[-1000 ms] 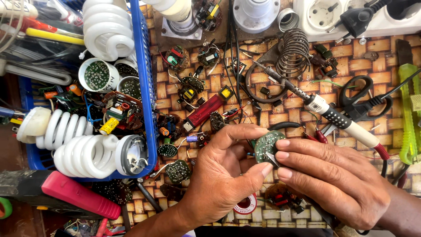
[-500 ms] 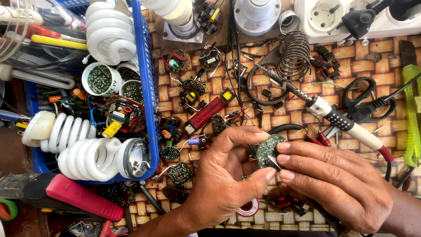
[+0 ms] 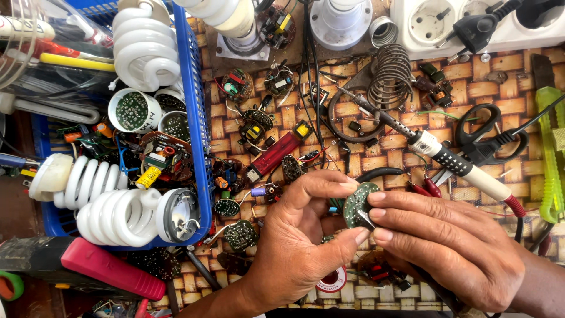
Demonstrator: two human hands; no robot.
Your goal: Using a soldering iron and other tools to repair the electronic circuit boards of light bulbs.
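Note:
Both my hands meet over the woven mat at the lower middle. My left hand (image 3: 297,244) pinches a small round green circuit board (image 3: 356,202) between thumb and forefinger. My right hand (image 3: 450,247) presses its fingertips against the board's right edge, and a thin metal tip shows between those fingers at the board. Loose round circuit boards (image 3: 240,234) lie just left of my left hand.
A soldering iron (image 3: 438,154) rests in its coiled stand (image 3: 391,76) above my right hand. Black scissors (image 3: 485,138) and a green cutter (image 3: 552,159) lie at the right. A blue basket (image 3: 197,118) of spiral lamps fills the left. A white power strip (image 3: 471,20) runs along the top.
The board has tipped a little more upright between my fingers and sits slightly lower. Both hands stay in nearly the same place.

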